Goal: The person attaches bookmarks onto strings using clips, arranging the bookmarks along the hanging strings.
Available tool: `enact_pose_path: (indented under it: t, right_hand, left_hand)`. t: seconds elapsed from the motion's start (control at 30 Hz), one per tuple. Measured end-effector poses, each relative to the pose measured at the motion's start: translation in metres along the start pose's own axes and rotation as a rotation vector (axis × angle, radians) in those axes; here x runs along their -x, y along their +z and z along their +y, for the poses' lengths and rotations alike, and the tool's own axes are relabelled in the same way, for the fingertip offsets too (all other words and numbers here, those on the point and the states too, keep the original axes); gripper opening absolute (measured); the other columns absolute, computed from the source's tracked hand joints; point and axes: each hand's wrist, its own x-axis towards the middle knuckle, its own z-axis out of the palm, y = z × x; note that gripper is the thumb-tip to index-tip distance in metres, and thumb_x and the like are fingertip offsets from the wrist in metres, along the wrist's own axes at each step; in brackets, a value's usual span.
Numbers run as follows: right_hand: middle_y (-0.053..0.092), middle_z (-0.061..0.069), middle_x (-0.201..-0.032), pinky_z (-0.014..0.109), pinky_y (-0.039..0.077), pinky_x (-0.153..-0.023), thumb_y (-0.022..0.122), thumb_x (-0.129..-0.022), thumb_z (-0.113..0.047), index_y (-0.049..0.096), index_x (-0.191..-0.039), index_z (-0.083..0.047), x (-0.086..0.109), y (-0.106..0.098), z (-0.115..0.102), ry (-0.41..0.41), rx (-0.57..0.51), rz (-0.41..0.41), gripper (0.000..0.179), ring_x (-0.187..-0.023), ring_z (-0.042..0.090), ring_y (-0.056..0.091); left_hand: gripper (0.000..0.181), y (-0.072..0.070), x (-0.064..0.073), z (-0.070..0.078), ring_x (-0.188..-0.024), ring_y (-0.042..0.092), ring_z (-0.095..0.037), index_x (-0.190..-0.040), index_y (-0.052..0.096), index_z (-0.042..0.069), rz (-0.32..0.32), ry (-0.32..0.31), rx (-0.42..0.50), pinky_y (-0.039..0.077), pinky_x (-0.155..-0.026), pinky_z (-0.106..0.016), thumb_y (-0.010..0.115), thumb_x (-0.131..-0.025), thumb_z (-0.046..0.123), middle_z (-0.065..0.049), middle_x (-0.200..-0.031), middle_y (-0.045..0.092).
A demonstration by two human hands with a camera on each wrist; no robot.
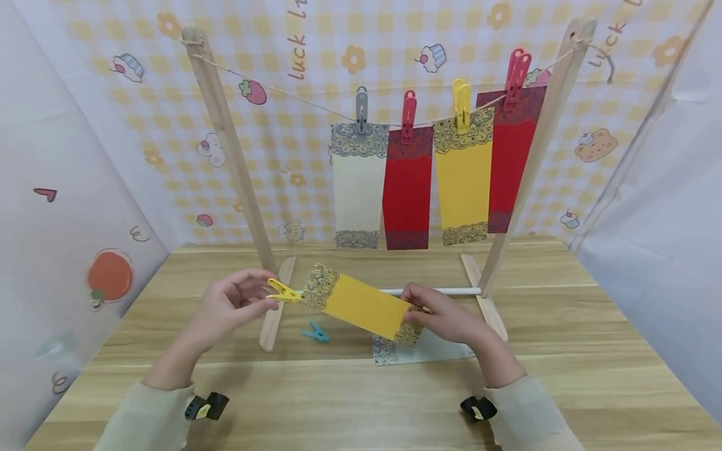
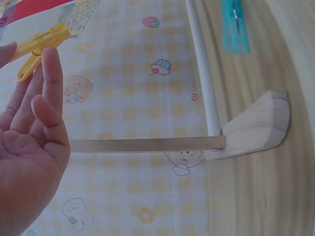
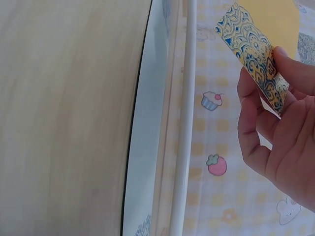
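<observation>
In the head view my left hand [image 1: 228,305] pinches a yellow clothespin [image 1: 289,295] between thumb and fingers. Its tip is right at the patterned left end of a yellow paper card [image 1: 366,304]. My right hand [image 1: 448,316] pinches the card's other patterned end, thumb on one face, as the right wrist view also shows. The card slants down to the right, raised over the table. Beneath it lies a pale blue card [image 1: 434,352], partly hidden by the right hand and yellow card. A blue clothespin [image 1: 316,332] lies on the table to the left.
A wooden frame [image 1: 234,156] with a white crossbar [image 1: 459,291] stands behind. From its sagging string [image 1: 282,94] hang a cream card [image 1: 359,194], a red card [image 1: 407,200], another yellow card [image 1: 465,188] and a second red card [image 1: 507,169], each clipped by a clothespin.
</observation>
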Motion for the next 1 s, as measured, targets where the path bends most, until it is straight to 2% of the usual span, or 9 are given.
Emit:
enact_pose_path:
  t: [0.13,0.3,0.43,0.53,0.7,0.87,0.93,1.0]
  right_hand:
    - [0.067,0.007,-0.101,0.026,0.047,-0.073,0.061,-0.098,-0.014,0.055,-0.104,-0.007,-0.007,0.005,-0.005,-0.017,-0.019,0.003,0.011,-0.089,0.017,0.056]
    - [0.065,0.008,-0.101,0.025,0.047,-0.074,0.059,-0.099,-0.013,0.054,-0.106,-0.006,-0.015,0.012,-0.011,-0.025,-0.049,0.015,0.011,-0.090,0.017,0.055]
    - [0.063,0.009,-0.099,0.025,0.047,-0.073,0.058,-0.100,-0.012,0.052,-0.106,-0.005,-0.019,0.019,-0.016,-0.035,-0.091,0.026,0.011,-0.089,0.017,0.055]
    - [0.061,0.009,-0.098,0.023,0.046,-0.070,0.057,-0.100,-0.010,0.051,-0.106,-0.005,-0.022,0.023,-0.019,-0.040,-0.122,0.037,0.010,-0.086,0.016,0.055]
    - [0.062,0.012,-0.099,0.023,0.048,-0.071,0.055,-0.101,-0.006,0.050,-0.108,-0.003,-0.025,0.027,-0.024,-0.055,-0.164,0.085,0.009,-0.085,0.017,0.055]
    - [0.066,0.016,-0.099,0.034,0.054,-0.073,0.054,-0.100,-0.003,0.049,-0.108,-0.001,-0.029,0.025,-0.029,-0.068,-0.190,0.164,0.010,-0.082,0.014,0.058]
    - [0.067,0.018,-0.101,0.040,0.056,-0.075,0.055,-0.100,-0.003,0.050,-0.109,0.000,-0.030,0.025,-0.030,-0.072,-0.204,0.195,0.011,-0.084,0.013,0.060]
    - [0.067,0.019,-0.101,0.038,0.057,-0.076,0.055,-0.100,-0.003,0.050,-0.111,0.001,-0.031,0.024,-0.032,-0.067,-0.219,0.223,0.013,-0.086,0.013,0.061]
  left_hand:
    - [0.034,-0.003,-0.003,0.006,-0.087,0.070,-0.004,-0.116,0.064,0.007,0.034,0.026,0.042,0.058,-0.073,-0.018,0.063,-0.088,-0.013,0.012,-0.103,0.075]
    - [0.040,-0.010,-0.010,0.018,-0.093,0.070,-0.004,-0.118,0.066,0.011,0.049,0.055,0.085,0.058,-0.077,-0.018,0.060,-0.089,-0.015,0.011,-0.108,0.074]
    - [0.039,-0.017,-0.017,0.029,-0.093,0.071,-0.006,-0.121,0.065,0.007,0.043,0.094,0.098,0.058,-0.076,-0.018,0.057,-0.090,-0.016,0.008,-0.110,0.074]
    - [0.038,-0.022,-0.023,0.038,-0.090,0.072,-0.007,-0.123,0.063,0.002,0.038,0.141,0.102,0.054,-0.067,-0.015,0.056,-0.091,-0.017,0.004,-0.109,0.074]
    - [0.034,-0.029,-0.029,0.053,-0.085,0.070,-0.006,-0.123,0.062,0.000,0.043,0.166,0.066,0.045,-0.057,-0.021,0.057,-0.092,-0.015,0.004,-0.107,0.073]
    - [0.038,-0.035,-0.041,0.063,-0.082,0.069,-0.008,-0.123,0.062,-0.002,0.054,0.259,0.111,0.043,-0.053,-0.023,0.051,-0.092,-0.019,0.000,-0.107,0.073]
    - [0.038,-0.038,-0.046,0.069,-0.079,0.068,-0.008,-0.123,0.062,-0.002,0.071,0.261,0.101,0.041,-0.052,-0.023,0.049,-0.092,-0.020,0.000,-0.104,0.074]
    - [0.037,-0.041,-0.051,0.076,-0.077,0.067,-0.008,-0.122,0.063,-0.001,0.092,0.238,0.067,0.040,-0.051,-0.023,0.049,-0.093,-0.019,0.001,-0.102,0.073]
